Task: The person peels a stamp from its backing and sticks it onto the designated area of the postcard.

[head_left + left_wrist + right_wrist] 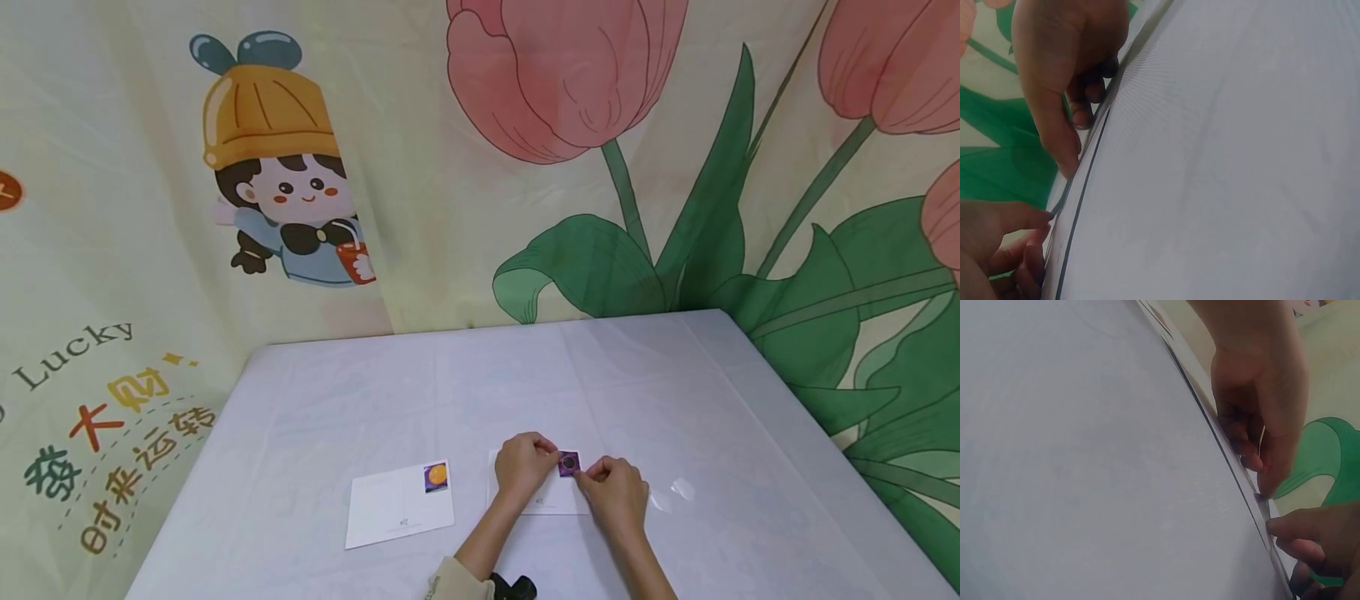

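A small purple stamp (569,464) with a dark round picture is at the upper right of a white postcard (555,502). My left hand (525,463) reaches over this card and pinches the stamp at its upper left corner. From the other side, my right hand (619,497) pinches its lower right corner between thumb and finger. In the right wrist view the stamp (1262,504) shows edge-on between both hands' fingertips. Whether it touches the card all over is hard to tell. The left hand and forearm hide part of the card.
To the left lies another white postcard (393,508) bearing a purple stamp with an orange disc (436,477). Small shiny translucent pieces (682,488) lie right of my right hand. A white cloth covers the table (337,400); a printed curtain (420,167) hangs behind it.
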`<action>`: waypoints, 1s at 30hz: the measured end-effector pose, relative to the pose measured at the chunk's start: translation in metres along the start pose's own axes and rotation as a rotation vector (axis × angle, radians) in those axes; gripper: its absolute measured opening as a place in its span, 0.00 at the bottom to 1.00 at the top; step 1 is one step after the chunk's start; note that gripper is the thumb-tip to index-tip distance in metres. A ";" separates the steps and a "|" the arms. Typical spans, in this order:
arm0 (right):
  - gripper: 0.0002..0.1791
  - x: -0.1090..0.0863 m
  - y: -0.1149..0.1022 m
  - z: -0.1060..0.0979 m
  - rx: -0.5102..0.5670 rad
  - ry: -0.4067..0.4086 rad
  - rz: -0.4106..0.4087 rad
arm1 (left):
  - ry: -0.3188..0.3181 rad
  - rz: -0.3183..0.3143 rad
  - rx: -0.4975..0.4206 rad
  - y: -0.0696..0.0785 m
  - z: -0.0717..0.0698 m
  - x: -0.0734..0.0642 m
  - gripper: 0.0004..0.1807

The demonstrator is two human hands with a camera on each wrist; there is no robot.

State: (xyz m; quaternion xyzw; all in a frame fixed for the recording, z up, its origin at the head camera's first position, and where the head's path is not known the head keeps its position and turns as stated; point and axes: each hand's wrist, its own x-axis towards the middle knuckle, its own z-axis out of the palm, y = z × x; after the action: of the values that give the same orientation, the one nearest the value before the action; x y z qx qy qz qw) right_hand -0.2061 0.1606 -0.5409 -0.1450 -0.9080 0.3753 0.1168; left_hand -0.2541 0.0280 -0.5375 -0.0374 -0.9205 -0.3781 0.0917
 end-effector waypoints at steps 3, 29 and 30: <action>0.10 -0.001 0.000 0.000 0.002 0.003 -0.006 | 0.018 -0.009 0.007 0.000 0.001 0.000 0.06; 0.11 -0.003 -0.001 0.001 -0.002 0.006 -0.009 | -0.003 -0.104 0.035 0.006 -0.001 0.003 0.10; 0.12 -0.003 -0.001 0.001 -0.004 0.008 -0.008 | -0.008 -0.104 0.022 0.006 -0.002 0.003 0.09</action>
State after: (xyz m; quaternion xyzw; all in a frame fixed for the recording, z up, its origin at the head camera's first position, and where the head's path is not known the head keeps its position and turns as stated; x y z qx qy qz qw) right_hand -0.2043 0.1582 -0.5411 -0.1433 -0.9088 0.3724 0.1216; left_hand -0.2563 0.0307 -0.5316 0.0101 -0.9256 -0.3720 0.0687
